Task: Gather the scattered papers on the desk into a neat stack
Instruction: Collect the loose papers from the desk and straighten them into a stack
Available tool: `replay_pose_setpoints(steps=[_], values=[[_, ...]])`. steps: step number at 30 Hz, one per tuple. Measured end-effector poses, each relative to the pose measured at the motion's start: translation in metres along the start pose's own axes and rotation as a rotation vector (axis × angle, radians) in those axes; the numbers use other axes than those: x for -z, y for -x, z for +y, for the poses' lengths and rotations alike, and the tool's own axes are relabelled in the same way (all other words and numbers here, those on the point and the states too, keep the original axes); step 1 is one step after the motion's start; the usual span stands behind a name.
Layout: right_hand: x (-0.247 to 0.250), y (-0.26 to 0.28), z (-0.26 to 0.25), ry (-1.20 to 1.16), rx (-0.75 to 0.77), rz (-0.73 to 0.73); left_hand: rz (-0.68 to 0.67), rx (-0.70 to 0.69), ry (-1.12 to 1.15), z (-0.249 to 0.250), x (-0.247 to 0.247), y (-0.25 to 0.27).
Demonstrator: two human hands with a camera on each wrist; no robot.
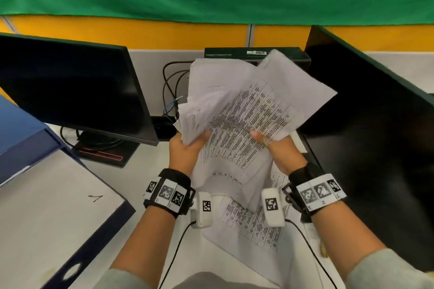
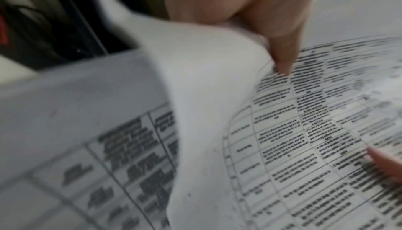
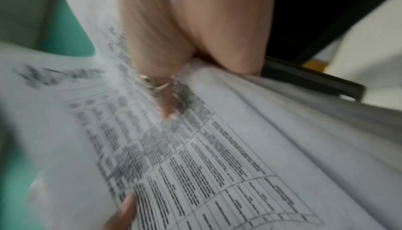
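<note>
A loose, fanned bundle of printed papers (image 1: pixel 246 105) is lifted above the desk, its sheets askew and curling. My left hand (image 1: pixel 187 148) grips the bundle's lower left edge, thumb on top (image 2: pixel 280 48). My right hand (image 1: pixel 274 148) grips its lower right edge, a ring on the thumb (image 3: pixel 156 84) that presses the printed table. One more printed sheet (image 1: pixel 253 225) lies flat on the desk between my wrists, beneath the bundle. In both wrist views the papers (image 2: pixel 304 130) (image 3: pixel 195 156) fill the frame, blurred.
A black monitor (image 1: pixel 70 87) stands at the left, a second black screen (image 1: pixel 375 112) at the right. A blue binder (image 1: pixel 58 206) with a white cover lies at the front left. Cables (image 1: pixel 171 87) and a black box (image 1: pixel 234 54) sit behind the papers.
</note>
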State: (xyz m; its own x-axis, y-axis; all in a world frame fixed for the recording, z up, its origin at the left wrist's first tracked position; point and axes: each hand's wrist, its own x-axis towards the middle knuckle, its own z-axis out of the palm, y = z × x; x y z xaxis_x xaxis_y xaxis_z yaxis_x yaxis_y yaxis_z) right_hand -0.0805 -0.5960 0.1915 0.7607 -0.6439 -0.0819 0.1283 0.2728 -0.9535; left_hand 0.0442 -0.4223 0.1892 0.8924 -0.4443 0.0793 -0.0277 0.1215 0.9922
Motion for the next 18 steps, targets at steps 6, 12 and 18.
replay_pose_setpoints(steps=[6, 12, 18], values=[[0.022, 0.009, -0.002, 0.104, 0.172, -0.128, -0.234, 0.006, -0.173, 0.000, 0.032, -0.002], [0.045, 0.001, 0.003, 0.167, -0.006, -0.329, -0.322, -0.016, -0.244, -0.003, 0.049, -0.003], [0.049, 0.000, -0.005, 0.185, -0.033, -0.414, -0.432, -0.002, -0.304, 0.016, 0.053, -0.004]])
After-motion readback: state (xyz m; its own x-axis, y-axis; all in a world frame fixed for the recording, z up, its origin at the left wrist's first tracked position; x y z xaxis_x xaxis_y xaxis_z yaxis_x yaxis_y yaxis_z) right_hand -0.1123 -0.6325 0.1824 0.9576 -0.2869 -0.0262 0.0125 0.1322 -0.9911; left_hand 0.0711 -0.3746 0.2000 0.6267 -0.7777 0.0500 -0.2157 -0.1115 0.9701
